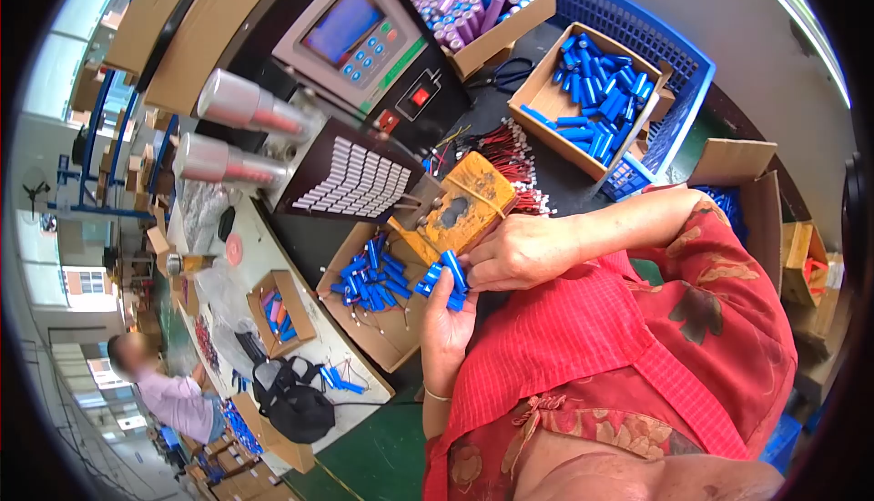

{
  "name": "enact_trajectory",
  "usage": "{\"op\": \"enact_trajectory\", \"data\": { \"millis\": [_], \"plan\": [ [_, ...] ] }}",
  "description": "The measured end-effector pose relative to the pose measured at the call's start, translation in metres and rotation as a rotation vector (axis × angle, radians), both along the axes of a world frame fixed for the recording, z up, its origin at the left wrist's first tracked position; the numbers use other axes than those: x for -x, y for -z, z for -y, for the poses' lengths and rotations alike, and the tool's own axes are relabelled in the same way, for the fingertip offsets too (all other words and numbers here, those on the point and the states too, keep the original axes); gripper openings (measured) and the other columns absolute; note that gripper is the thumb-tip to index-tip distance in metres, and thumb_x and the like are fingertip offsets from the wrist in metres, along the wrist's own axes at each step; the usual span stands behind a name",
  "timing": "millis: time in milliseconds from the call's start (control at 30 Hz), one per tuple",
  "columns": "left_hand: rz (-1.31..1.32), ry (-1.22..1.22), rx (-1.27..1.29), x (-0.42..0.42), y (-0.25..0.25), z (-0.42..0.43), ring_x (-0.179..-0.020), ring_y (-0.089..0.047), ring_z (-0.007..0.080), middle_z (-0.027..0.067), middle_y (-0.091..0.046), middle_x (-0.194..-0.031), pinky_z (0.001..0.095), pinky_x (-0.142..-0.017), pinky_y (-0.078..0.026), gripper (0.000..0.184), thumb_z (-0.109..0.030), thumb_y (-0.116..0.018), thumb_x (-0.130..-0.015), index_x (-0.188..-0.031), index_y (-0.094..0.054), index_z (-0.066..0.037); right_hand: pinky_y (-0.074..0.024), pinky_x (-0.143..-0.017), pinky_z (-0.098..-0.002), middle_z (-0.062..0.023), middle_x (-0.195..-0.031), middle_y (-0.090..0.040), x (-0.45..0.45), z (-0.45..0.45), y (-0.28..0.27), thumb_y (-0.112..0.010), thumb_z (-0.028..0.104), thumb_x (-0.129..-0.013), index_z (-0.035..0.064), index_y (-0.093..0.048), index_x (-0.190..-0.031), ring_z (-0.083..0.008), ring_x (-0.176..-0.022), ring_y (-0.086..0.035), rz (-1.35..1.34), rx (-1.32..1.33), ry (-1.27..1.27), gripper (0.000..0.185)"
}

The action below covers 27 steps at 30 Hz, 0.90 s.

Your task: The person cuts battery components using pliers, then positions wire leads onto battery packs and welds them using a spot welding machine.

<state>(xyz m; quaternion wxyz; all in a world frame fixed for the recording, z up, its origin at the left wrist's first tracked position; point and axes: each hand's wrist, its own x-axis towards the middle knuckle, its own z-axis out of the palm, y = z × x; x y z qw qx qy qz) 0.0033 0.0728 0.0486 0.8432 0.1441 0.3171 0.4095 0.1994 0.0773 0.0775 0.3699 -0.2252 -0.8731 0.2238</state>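
Note:
My left hand (448, 321) is closed around a few blue cylindrical battery cells (443, 280), thumb laid over them. Close against them is my right hand (521, 253), its fingers bent and pinched together; what sits between those fingertips is hidden. Just beyond both hands stands a worn yellow block (467, 205) in front of the spot welder (350, 37). Below the block, an open cardboard box (401, 348) holds many blue cells with thin wires. A bundle of red and black wire leads (510, 151) with white connectors lies behind the block.
A carton of purple cells (473, 10) and a box of blue cells (592, 91) in a blue basket (669, 46) stand at the back. Scissors (512, 73) lie between them. A black backpack (296, 401) rests on the white table, left. A person (168, 392) sits farther off.

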Motion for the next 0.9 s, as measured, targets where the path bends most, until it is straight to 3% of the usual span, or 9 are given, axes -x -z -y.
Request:
{"op": "enact_trajectory", "data": {
  "millis": [67, 267, 633, 667, 767, 800, 900],
  "plan": [
    [-0.063, 0.060, -0.051, 0.004, 0.004, 0.002, -0.100, -0.055, 0.0188, 0.0092, -0.058, -0.108, 0.0337, -0.084, -0.045, 0.032, -0.013, -0.057, -0.085, -0.116, -0.050, -0.005, -0.0461, -0.055, -0.0379, -0.0128, -0.071, -0.052, 0.000, 0.004, -0.005, -0.054, 0.012, -0.079, 0.0021, -0.051, -0.077, -0.0302, -0.064, -0.056, -0.028, 0.043, -0.017, 0.011],
    [-0.103, 0.114, 0.010, 0.002, -0.007, 0.007, -0.089, -0.056, 0.0159, 0.0078, -0.059, -0.100, 0.0309, -0.078, -0.046, 0.037, -0.008, -0.067, -0.076, -0.110, -0.052, -0.007, -0.0457, -0.053, -0.0372, -0.0105, -0.068, -0.053, 0.001, 0.011, 0.002, -0.060, 0.011, -0.076, 0.0035, -0.056, -0.082, -0.0275, -0.061, -0.056, 0.023, 0.137, -0.010, 0.011],
    [-0.119, 0.155, -0.083, 0.003, -0.002, 0.008, -0.087, -0.055, 0.0134, 0.0056, -0.057, -0.094, 0.0274, -0.077, -0.045, 0.036, -0.007, -0.066, -0.077, -0.109, -0.051, -0.003, -0.0457, -0.053, -0.0373, -0.0104, -0.068, -0.055, 0.000, 0.011, 0.007, -0.061, 0.014, -0.078, 0.0044, -0.057, -0.080, -0.0276, -0.061, -0.056, -0.008, 0.194, -0.059, 0.010],
    [-0.151, 0.175, -0.117, 0.006, 0.005, 0.009, -0.087, -0.055, 0.0165, 0.0054, -0.057, -0.096, 0.0315, -0.077, -0.045, 0.039, -0.006, -0.063, -0.078, -0.114, -0.048, -0.003, -0.0461, -0.054, -0.0369, -0.0103, -0.068, -0.055, -0.001, 0.012, 0.005, -0.060, 0.014, -0.078, 0.0046, -0.058, -0.080, -0.0274, -0.062, -0.057, 0.028, 0.195, -0.066, 0.010],
    [-0.186, 0.187, -0.149, 0.009, 0.013, 0.009, -0.084, -0.057, 0.0157, 0.0051, -0.057, -0.093, 0.0294, -0.074, -0.046, 0.036, -0.006, -0.064, -0.077, -0.111, -0.051, -0.002, -0.0469, -0.055, -0.0367, -0.0103, -0.070, -0.057, -0.002, 0.013, 0.007, -0.059, 0.016, -0.079, 0.0052, -0.059, -0.082, -0.0275, -0.064, -0.058, 0.011, 0.222, -0.089, 0.011],
    [-0.201, 0.163, -0.105, 0.005, 0.010, 0.009, -0.079, -0.057, 0.0112, 0.0016, -0.058, -0.088, 0.0252, -0.072, -0.046, 0.029, -0.004, -0.065, -0.076, -0.104, -0.055, -0.002, -0.0464, -0.054, -0.0365, -0.0100, -0.070, -0.057, -0.002, 0.014, 0.009, -0.060, 0.015, -0.080, 0.0054, -0.060, -0.082, -0.0273, -0.063, -0.058, -0.014, 0.222, -0.092, 0.010],
    [-0.169, 0.177, -0.135, 0.009, 0.016, 0.008, -0.077, -0.059, 0.0132, 0.0033, -0.059, -0.088, 0.0266, -0.071, -0.048, 0.029, -0.005, -0.064, -0.077, -0.104, -0.055, -0.001, -0.0469, -0.059, -0.0360, -0.0096, -0.074, -0.059, -0.003, 0.011, 0.005, -0.063, 0.016, -0.079, 0.0056, -0.061, -0.084, -0.0266, -0.068, -0.058, -0.039, 0.169, -0.096, 0.012]
  ]
}}
